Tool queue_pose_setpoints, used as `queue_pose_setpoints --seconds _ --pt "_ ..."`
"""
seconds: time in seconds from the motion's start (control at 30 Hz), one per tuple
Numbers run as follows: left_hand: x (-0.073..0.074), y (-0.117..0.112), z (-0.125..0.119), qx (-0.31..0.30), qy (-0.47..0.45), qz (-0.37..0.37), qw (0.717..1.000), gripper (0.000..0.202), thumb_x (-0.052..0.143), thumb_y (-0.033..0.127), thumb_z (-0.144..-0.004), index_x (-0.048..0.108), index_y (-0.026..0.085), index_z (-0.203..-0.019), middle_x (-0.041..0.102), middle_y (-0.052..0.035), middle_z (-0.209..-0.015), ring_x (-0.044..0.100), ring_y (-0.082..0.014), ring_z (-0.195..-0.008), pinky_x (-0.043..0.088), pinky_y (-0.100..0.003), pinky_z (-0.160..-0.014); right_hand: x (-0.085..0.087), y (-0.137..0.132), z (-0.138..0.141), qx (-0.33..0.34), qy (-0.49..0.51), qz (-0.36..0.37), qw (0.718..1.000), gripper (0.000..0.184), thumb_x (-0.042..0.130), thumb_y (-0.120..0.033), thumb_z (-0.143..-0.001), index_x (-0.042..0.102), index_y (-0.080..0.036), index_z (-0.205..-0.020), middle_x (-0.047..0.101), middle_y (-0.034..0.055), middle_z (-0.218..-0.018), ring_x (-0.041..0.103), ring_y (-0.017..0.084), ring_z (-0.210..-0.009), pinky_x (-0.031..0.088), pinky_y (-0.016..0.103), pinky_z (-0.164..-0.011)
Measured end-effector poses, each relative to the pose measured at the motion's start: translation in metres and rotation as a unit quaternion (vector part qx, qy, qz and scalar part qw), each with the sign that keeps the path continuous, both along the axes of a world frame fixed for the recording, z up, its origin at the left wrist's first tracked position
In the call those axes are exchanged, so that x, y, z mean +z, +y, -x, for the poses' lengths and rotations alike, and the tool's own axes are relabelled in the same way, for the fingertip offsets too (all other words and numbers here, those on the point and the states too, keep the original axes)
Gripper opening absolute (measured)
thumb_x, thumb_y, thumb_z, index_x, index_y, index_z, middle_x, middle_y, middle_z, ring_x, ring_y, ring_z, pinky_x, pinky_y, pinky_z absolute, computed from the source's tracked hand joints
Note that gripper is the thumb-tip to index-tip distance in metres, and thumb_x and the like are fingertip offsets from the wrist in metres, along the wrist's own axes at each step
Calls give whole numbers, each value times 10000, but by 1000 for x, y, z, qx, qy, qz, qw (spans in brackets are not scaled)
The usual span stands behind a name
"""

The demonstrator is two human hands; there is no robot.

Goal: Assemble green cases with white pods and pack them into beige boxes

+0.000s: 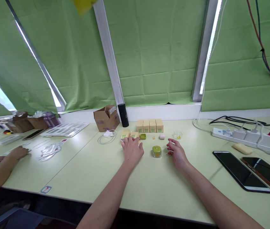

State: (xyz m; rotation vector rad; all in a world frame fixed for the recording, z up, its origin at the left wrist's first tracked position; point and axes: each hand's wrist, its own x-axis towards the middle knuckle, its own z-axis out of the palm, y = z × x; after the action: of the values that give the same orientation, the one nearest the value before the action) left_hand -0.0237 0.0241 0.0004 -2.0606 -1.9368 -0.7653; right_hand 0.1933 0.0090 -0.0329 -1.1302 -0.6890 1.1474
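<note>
A small green case in a clear box (157,151) stands on the pale table (115,178) between my two hands. My left hand (132,149) lies palm down to its left, fingers spread, with the fingertips touching two small tan boxes (129,135). My right hand (176,152) rests to the right of the case, fingers loosely curled and apart, holding nothing. Behind them lie a green earbud case (143,136), a tiny yellow piece (154,137), a pink piece (162,136) and a clear lid (177,135). A row of several tan boxes (149,126) stands further back.
An open cardboard box (106,118), a black cylinder (123,115) and a white cable (106,136) are at the back left. A power strip (244,135), two phones (241,171) and a cream bar (242,148) lie right. Another person's arm (3,165) rests far left.
</note>
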Motion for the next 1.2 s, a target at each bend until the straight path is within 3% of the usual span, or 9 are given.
queue_pose_setpoints --seconds 0.27,0.43,0.73,1.2 --pt "-8 3 0 -28 -21 46 998 300 549 301 -931 745 216 -1140 675 -180 -1197 462 -401 -1214 348 -563 -1002 0 0 -1 0 -3 -3 1000 418 787 -496 -651 687 -282 -996 656 24 -869 593 204 -771 465 315 -624" --pt "-12 9 1 -24 -25 85 996 280 505 258 -939 747 150 -1031 657 -201 -1267 459 -400 -1216 369 -556 -973 2 -2 0 -1 -6 4 1000 421 784 -479 -653 690 -277 -1011 657 19 -873 589 198 -776 458 306 -626" --pt "-7 5 1 -30 -22 43 998 291 460 163 -952 743 183 -890 706 -156 -1151 471 -377 -1191 359 -527 -948 2 -2 1 -5 -20 -8 1000 418 773 -497 -659 694 -286 -1012 657 12 -850 600 208 -785 450 310 -629" --pt "-6 4 0 -31 -44 -40 998 303 460 189 -961 735 209 -1087 693 -133 -1259 446 -368 -1184 350 -533 -932 -1 0 -1 1 -21 -16 1000 415 761 -510 -694 696 -287 -1039 660 13 -884 602 204 -806 448 306 -644"
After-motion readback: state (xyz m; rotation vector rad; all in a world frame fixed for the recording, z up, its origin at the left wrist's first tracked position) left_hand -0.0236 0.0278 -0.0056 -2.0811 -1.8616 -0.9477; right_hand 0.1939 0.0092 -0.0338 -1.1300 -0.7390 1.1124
